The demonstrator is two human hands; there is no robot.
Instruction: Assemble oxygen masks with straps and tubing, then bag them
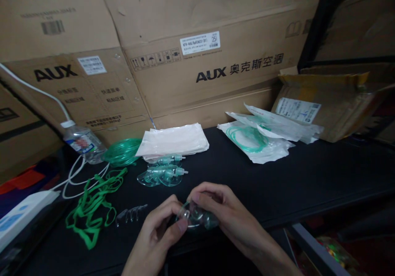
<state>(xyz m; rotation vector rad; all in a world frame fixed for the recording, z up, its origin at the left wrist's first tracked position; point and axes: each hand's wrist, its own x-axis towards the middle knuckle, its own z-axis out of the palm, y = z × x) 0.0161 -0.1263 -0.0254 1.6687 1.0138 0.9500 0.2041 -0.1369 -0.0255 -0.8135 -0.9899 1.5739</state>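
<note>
My left hand and my right hand are both closed on a clear plastic oxygen mask above the table's front edge. The left thumb and fingers pinch its left side, while the right fingers grip the top and right side; part of the mask is hidden by them. Just beyond lie several clear green-tinted masks in a small pile. Left of my left hand are small clear plastic pieces and a tangle of green elastic straps.
A coil of green tubing lies beside a stack of white pouches. Packaged tubing sits at the right, near an opened cardboard box. A plastic bottle, a white cable and a power strip occupy the left. Large cartons stand behind.
</note>
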